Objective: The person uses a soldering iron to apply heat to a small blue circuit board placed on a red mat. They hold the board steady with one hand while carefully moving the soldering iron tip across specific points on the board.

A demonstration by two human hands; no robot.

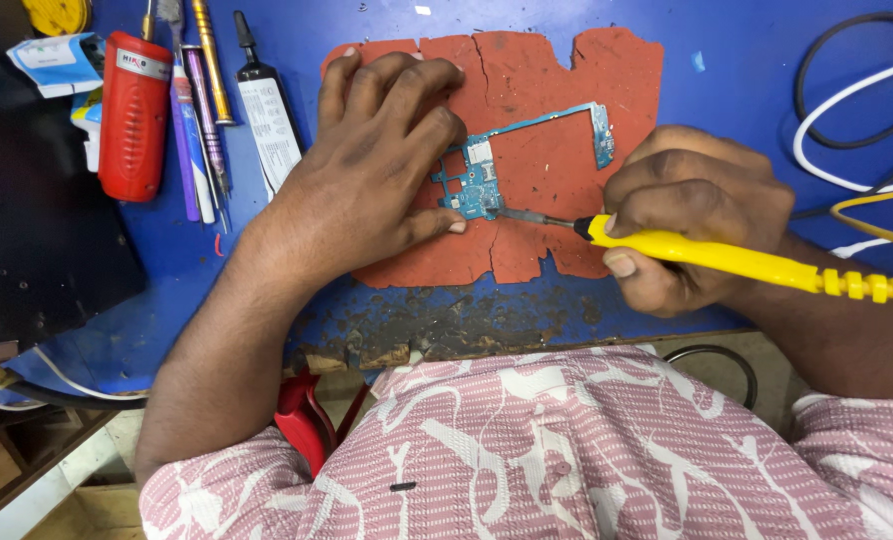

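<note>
1. Blue, scuffed worktop (727, 60) fills the view, with a cracked red rubber mat (552, 150) lying on it.
2. Left hand (367, 165) presses flat on the mat, fingers spread, pinning the small blue-green L-shaped circuit board (482, 180) at its left end.
3. Right hand (692, 215) is closed around a yellow-handled soldering iron (727, 258), its metal tip touching the board's lower edge.
4. Off to the left: a red cylindrical tool (132, 115), slim screwdrivers (202, 110), a black-capped tube (267, 110).
5. Black, white and yellow cables (852, 110) curl at right.
</note>
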